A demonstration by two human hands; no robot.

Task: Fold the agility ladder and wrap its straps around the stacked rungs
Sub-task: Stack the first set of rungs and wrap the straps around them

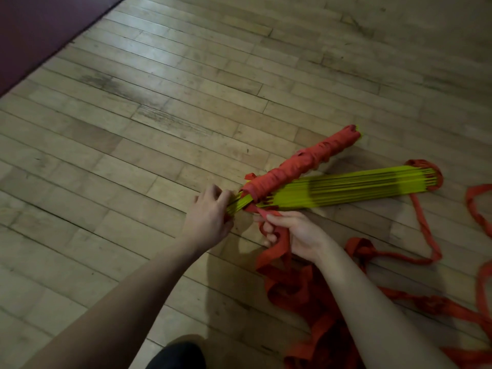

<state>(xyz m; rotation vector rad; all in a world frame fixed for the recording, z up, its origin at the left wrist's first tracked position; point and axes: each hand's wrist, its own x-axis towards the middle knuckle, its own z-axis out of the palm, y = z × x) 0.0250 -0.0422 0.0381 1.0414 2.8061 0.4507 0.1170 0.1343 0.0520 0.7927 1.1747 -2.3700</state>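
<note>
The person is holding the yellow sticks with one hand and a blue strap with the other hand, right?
Not quite: the strap is red, not blue, as the head view shows. The left hand holds the yellow rungs and the right hand grips the strap.

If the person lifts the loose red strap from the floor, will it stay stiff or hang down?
The strap would probably hang limp: it lies in folds and twisted loops on the floor, and it bends over the right hand. It seems light, a thin flat band. The yellow rungs look straight, so likely stiffer.
</note>
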